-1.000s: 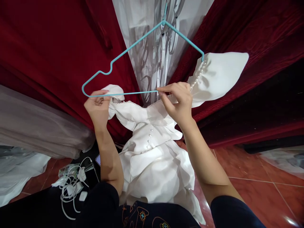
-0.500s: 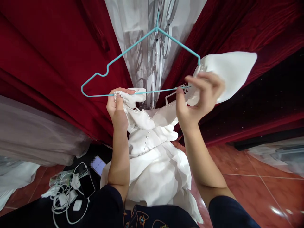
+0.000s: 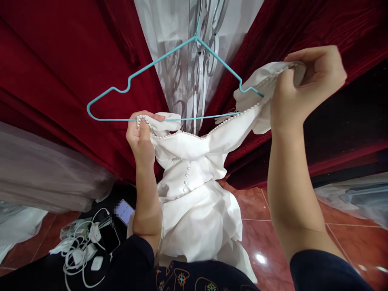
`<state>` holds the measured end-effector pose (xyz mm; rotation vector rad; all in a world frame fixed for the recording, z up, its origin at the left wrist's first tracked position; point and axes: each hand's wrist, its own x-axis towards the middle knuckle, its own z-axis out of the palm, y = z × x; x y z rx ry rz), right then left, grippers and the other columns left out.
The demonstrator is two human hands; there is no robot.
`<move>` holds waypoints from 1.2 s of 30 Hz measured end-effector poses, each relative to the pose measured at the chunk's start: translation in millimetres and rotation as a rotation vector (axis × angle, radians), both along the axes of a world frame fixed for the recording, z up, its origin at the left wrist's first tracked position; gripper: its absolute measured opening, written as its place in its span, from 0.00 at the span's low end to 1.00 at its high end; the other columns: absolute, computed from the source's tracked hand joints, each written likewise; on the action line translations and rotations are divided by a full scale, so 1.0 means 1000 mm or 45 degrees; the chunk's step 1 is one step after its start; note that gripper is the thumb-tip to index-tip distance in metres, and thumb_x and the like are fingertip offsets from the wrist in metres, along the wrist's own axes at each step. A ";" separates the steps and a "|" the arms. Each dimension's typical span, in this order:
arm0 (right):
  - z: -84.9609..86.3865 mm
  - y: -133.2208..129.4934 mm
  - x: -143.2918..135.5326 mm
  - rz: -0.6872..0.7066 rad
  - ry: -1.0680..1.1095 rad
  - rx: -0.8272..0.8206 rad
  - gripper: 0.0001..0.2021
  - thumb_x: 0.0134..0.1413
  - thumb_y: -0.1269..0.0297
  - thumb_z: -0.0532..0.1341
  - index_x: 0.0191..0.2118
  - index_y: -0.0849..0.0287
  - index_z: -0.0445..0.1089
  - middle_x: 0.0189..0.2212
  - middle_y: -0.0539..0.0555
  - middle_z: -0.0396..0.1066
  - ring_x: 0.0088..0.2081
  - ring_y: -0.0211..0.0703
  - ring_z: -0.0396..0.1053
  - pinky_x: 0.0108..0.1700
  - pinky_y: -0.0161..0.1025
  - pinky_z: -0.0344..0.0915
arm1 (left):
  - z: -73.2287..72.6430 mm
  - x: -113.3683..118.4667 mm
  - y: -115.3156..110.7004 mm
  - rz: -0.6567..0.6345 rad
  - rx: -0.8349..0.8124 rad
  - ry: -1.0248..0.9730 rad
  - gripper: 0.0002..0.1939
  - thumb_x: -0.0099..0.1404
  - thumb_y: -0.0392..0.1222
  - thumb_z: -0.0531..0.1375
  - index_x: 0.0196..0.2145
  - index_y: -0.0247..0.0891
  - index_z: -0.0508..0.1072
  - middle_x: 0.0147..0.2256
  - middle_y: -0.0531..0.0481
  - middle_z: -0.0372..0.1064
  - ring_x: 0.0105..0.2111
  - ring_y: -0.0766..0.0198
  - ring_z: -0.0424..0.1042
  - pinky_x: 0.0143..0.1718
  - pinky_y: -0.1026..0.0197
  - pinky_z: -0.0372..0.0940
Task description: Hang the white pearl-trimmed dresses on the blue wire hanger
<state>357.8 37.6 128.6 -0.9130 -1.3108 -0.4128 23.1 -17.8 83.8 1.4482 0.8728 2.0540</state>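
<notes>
A white dress (image 3: 194, 173) with a pearl-trimmed neckline and a row of buttons hangs in front of me. My left hand (image 3: 141, 131) is closed on its pearl-edged strap and on the lower bar of a light-blue hanger (image 3: 162, 58). At the upper right, my right hand (image 3: 315, 79) pinches the pearl edge of the other strap and stretches it outward. That strap surrounds the right end of the hanger, whose tip is hidden in the fabric. The hanger's left end sticks out bare.
Dark red curtains (image 3: 66, 72) hang on both sides of a white ornate metalwork panel (image 3: 198, 85). At lower left lie tangled white cables (image 3: 75, 252), a dark phone (image 3: 110, 238) and a lit phone (image 3: 124, 212). The floor is red tile (image 3: 254, 234).
My right hand has moved right and up and now grips the right strap, pulling it taut over the hanger's end. The hanger and my left hand have shifted slightly left.
</notes>
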 end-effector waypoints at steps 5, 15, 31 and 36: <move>-0.038 0.001 0.011 -0.054 0.324 0.040 0.06 0.69 0.63 0.64 0.39 0.57 0.76 0.37 0.58 0.75 0.40 0.47 0.74 0.47 0.44 0.70 | 0.005 0.008 -0.003 -0.036 -0.021 -0.059 0.15 0.76 0.56 0.63 0.41 0.42 0.73 0.35 0.47 0.79 0.41 0.54 0.82 0.50 0.53 0.76; -0.068 -0.068 -0.074 0.166 0.272 0.184 0.09 0.71 0.58 0.63 0.47 0.50 0.82 0.39 0.53 0.76 0.39 0.47 0.74 0.44 0.47 0.69 | -0.005 0.015 0.006 0.060 -0.056 -0.061 0.17 0.75 0.60 0.62 0.42 0.43 0.72 0.36 0.47 0.79 0.42 0.55 0.82 0.50 0.55 0.76; -0.053 -0.060 -0.083 0.358 0.086 -0.530 0.18 0.72 0.46 0.60 0.39 0.54 0.76 0.30 0.51 0.72 0.31 0.41 0.68 0.38 0.44 0.68 | -0.060 -0.032 -0.007 0.586 -0.182 0.207 0.07 0.70 0.40 0.68 0.34 0.37 0.85 0.36 0.49 0.78 0.39 0.61 0.78 0.46 0.62 0.72; -0.055 -0.057 -0.082 0.347 0.077 -0.505 0.18 0.72 0.46 0.60 0.39 0.53 0.77 0.31 0.51 0.74 0.32 0.43 0.70 0.37 0.44 0.68 | -0.022 -0.081 0.015 0.756 -0.072 0.060 0.12 0.66 0.26 0.64 0.42 0.33 0.87 0.40 0.48 0.84 0.41 0.58 0.82 0.47 0.58 0.75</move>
